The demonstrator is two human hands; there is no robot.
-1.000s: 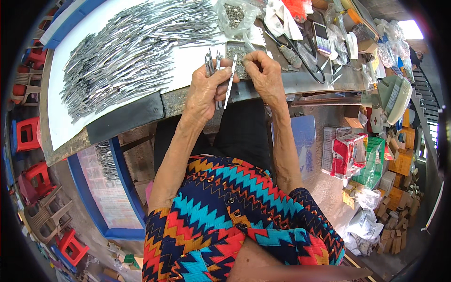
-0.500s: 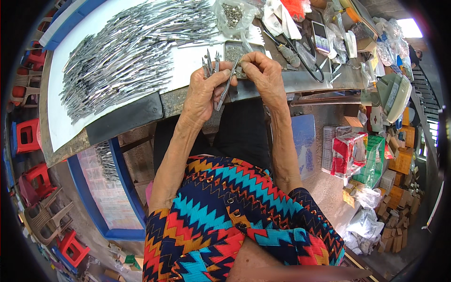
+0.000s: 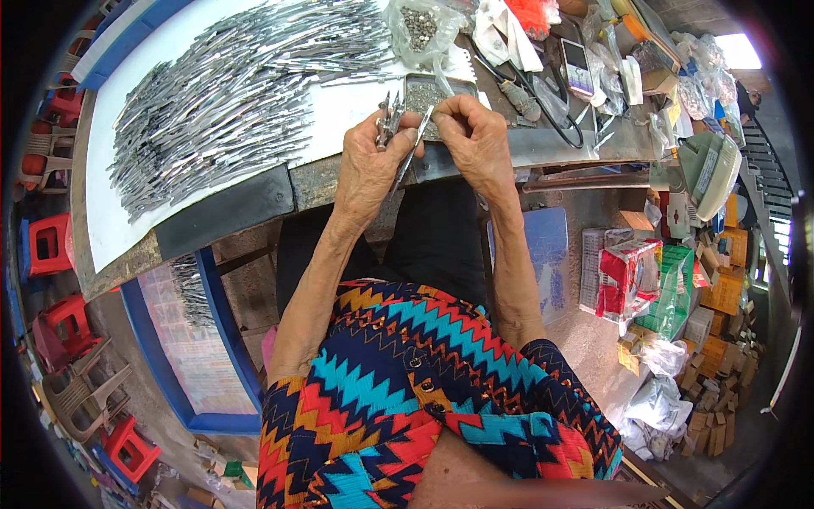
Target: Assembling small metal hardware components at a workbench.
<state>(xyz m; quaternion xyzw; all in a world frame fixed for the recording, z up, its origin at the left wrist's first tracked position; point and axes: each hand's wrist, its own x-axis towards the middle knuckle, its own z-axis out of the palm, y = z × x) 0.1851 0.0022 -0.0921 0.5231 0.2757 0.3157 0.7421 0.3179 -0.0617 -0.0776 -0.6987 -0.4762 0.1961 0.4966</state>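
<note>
Slender metal strips (image 3: pixel 387 127) are grasped in the left hand (image 3: pixel 365 161), a single strip (image 3: pixel 423 126) slanting toward the pinched right hand (image 3: pixel 479 140), whose hold on anything cannot be told.

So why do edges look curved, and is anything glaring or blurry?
In the head view, fisheye distortion bows the table edge and leaves dark corners; same view, the bright upper-right opening is washed out; the heaped metal strips glint; left hand and right hand look fairly sharp; a streak at the bottom is blurred.
</note>
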